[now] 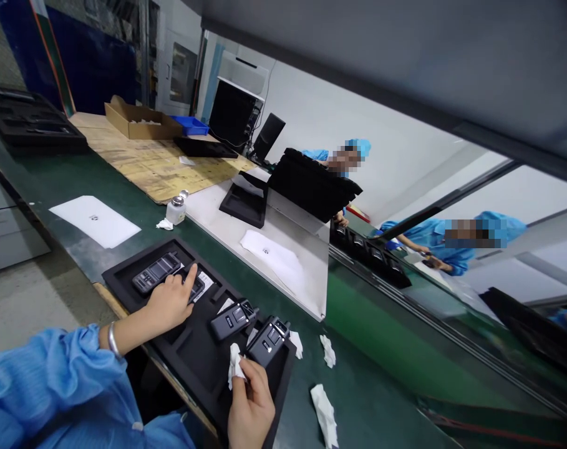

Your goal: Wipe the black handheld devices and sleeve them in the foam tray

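A black foam tray (pixel 199 362) lies at the bench edge with several black handheld radios in its slots. My left hand (pixel 168 304) reaches over the tray, its index finger stretched out and its thumb lower down, around a partly covered radio (pixel 198 289). Left of that hand another radio (pixel 158 272) shows its screen and keys. Two more radios, one (pixel 231 320) near the middle and one (pixel 268 342) at the right end, lie with their labelled faces up. Pinched in my right hand (pixel 251 404) is a crumpled white tissue (pixel 235 366), just beside the right-end radio.
Crumpled tissues (pixel 325 415) lie right of the tray. Beyond it stand a small pump bottle (pixel 175 211), a white sheet (pixel 96 221) and a white board (pixel 306 284) bearing a black tray (pixel 246 199). Two co-workers (pixel 451 240) sit across a conveyor (pixel 381 287).
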The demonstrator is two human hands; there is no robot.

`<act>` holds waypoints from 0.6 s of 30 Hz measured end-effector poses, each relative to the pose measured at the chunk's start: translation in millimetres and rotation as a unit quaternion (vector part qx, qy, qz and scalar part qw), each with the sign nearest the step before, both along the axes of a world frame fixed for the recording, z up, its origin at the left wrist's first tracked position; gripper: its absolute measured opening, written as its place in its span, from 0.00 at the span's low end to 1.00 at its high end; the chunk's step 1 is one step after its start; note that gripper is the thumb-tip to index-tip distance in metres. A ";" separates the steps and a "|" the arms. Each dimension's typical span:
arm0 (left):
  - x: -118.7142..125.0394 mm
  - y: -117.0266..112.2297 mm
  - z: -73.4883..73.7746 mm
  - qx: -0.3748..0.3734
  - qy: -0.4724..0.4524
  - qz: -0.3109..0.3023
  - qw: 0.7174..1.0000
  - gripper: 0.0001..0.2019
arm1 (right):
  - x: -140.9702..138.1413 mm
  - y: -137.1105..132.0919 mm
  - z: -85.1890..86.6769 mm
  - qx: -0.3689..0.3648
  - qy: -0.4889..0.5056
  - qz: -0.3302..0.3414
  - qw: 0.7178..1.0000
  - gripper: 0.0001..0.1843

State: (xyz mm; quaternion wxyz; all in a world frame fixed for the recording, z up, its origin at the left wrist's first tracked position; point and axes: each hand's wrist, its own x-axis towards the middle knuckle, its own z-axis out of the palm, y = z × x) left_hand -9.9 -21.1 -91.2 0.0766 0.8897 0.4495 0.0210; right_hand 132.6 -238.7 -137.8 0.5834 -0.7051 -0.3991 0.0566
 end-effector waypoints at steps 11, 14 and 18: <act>14.5 4.6 13.0 0.045 -0.035 -0.039 0.998 0.39 | -9.9 6.6 -3.3 0.070 0.014 -0.017 0.997 0.09; 20.9 -12.4 16.7 0.060 -0.101 -0.096 0.988 0.32 | -10.4 3.5 -6.4 0.086 0.008 -0.029 0.996 0.10; 50.1 -44.7 11.4 -0.028 -0.095 -0.190 0.977 0.40 | -11.8 0.5 -12.3 0.092 0.015 -0.053 0.994 0.09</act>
